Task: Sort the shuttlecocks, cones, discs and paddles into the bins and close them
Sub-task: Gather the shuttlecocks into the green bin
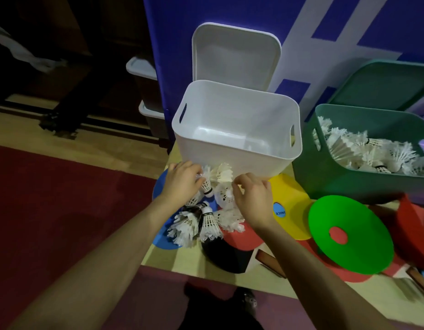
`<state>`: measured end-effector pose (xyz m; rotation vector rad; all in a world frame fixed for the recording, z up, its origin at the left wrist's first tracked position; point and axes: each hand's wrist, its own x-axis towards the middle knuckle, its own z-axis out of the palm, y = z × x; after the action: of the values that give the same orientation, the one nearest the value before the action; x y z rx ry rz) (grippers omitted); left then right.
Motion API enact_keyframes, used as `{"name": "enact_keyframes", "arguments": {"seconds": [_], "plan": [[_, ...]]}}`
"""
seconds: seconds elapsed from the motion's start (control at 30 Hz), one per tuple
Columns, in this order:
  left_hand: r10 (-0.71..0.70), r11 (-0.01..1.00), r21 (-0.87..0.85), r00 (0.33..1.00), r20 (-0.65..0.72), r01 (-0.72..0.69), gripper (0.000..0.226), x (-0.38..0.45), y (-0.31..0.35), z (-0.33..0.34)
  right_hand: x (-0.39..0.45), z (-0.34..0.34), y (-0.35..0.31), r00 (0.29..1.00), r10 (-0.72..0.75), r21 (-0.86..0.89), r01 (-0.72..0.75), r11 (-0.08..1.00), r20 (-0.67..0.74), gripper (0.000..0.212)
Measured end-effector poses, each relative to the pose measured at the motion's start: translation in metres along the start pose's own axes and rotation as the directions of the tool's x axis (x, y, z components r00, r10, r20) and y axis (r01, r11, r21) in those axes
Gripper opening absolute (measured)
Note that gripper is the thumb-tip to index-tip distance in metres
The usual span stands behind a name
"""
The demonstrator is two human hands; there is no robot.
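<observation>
You stood in what looked like a sports hall or gym storeroom: wood floor [92, 153] w/ a dark red mat [51, 210] laid over it, blue & white padded wall [325, 44] behind, plus a low table [173, 258] heaped w/ shuttlecocks [201, 222], a green disc [349, 234] & storage bins [237, 129].

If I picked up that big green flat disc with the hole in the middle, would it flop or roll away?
The green plastic disc looks thin, so it would probably feel light and bend a little. It lies tilted on the red discs, so it may slide when nudged. Being round, it could roll if stood on its edge.
</observation>
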<state>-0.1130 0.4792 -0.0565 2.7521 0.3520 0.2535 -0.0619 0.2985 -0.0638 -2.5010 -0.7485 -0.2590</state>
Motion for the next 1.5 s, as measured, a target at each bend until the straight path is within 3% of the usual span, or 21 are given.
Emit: {"name": "enact_keyframes", "arguments": {"seconds": [0.2,0.33,0.47,0.67,1.0,1.17,1.33,1.43,1.5], "plan": [[0.078,0.99,-0.107,0.985,-0.152,-0.094,0.013,-0.001,0.011,-0.007,0.004,-0.041,0.006,0.99,-0.05,0.101,0.063,0.993,-0.131,0.006],[0.265,0.946,-0.09,0.903,-0.339,-0.312,0.022,0.005,0.043,-0.042,0.014,-0.072,0.005,0.968,-0.026,0.212,0.081,0.974,-0.25,0.006],[0.372,0.895,-0.067,0.823,-0.429,-0.44,0.009,0.027,0.087,-0.067,0.025,-0.104,0.011,0.936,0.006,0.285,0.101,0.953,-0.353,0.005],[0.461,0.824,-0.117,0.776,-0.429,-0.554,0.015,0.069,0.159,-0.07,0.045,-0.158,0.063,0.888,-0.009,0.228,0.128,0.965,-0.46,0.011],[0.458,0.79,-0.251,0.811,-0.365,-0.559,0.013,0.16,0.29,-0.009,0.096,-0.222,0.209,0.848,0.03,0.155,0.062,0.986,-0.53,0.015],[0.38,0.836,-0.291,0.873,-0.305,-0.465,0.014,0.211,0.341,0.045,0.134,-0.229,0.287,0.88,0.094,0.116,-0.044,0.992,-0.466,0.025],[0.331,0.891,-0.258,0.923,-0.197,-0.374,0.015,0.246,0.365,0.1,0.16,-0.214,0.344,0.962,0.08,-0.128,-0.117,0.985,-0.261,0.039],[0.328,0.934,-0.142,0.944,-0.024,-0.328,0.024,0.257,0.367,0.124,0.167,-0.198,0.367,0.976,0.172,-0.191,-0.196,0.962,-0.135,0.021],[0.355,0.934,0.011,0.928,0.117,-0.358,0.034,0.26,0.366,0.129,0.166,-0.19,0.375,0.975,0.222,-0.203,-0.223,0.953,-0.027,0.027]]}}
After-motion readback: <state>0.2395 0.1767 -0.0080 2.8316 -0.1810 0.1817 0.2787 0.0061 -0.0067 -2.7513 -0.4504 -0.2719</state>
